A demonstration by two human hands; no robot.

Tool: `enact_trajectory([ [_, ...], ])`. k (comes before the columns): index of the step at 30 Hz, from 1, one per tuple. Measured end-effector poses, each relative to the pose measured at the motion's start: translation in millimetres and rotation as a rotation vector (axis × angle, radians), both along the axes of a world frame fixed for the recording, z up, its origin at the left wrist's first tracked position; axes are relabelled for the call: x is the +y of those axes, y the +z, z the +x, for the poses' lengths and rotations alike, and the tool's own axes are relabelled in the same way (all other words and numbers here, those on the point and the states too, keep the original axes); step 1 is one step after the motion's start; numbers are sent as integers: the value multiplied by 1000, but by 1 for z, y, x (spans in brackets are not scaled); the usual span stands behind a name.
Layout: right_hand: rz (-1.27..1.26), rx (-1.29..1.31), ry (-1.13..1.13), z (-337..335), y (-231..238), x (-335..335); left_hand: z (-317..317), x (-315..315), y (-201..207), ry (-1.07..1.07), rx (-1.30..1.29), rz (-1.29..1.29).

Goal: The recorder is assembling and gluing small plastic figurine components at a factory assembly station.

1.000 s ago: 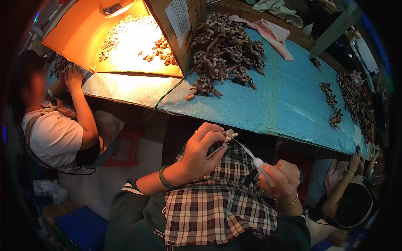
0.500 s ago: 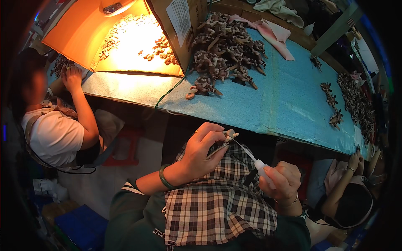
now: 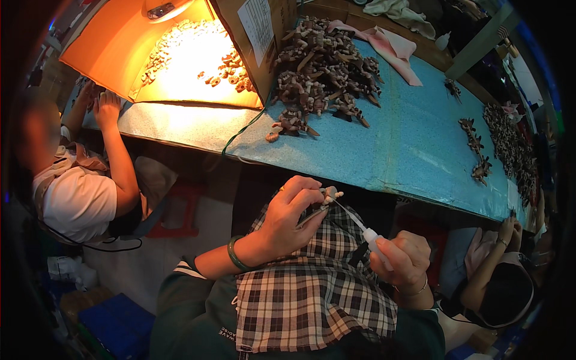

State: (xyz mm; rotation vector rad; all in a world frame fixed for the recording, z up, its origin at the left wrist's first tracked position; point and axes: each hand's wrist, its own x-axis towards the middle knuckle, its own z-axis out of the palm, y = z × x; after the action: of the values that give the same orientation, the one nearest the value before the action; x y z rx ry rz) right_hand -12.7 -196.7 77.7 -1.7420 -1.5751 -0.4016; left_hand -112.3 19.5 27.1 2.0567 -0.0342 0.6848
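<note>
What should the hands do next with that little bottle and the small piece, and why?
Probably a gentle squeeze of the bottle. The right hand holds a small white bottle whose thin nozzle reaches up to the small piece pinched in the left hand over the checked cloth, so the tip seems already in place.

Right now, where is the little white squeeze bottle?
In the head view, the small white bottle is in the right hand, low and right of centre above the checked cloth.
</note>
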Motion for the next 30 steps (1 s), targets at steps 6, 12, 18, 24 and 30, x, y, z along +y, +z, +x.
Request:
enact_trajectory([
  [6, 1, 28, -25, 0, -1, -4, 1, -1, -1, 4, 15, -12],
  [12, 302, 803, -412, 28, -18, -11, 6, -4, 2, -5, 9, -51],
  [18, 614, 1587, -113, 134, -42, 1, 5, 1, -1, -34, 31, -143],
  [24, 512, 1165, -277, 235, -70, 11, 2, 4, -5, -69, -10, -371],
  [30, -149, 446, -805, 251, -80, -3, -3, 8, -9, -157, 41, -502],
])
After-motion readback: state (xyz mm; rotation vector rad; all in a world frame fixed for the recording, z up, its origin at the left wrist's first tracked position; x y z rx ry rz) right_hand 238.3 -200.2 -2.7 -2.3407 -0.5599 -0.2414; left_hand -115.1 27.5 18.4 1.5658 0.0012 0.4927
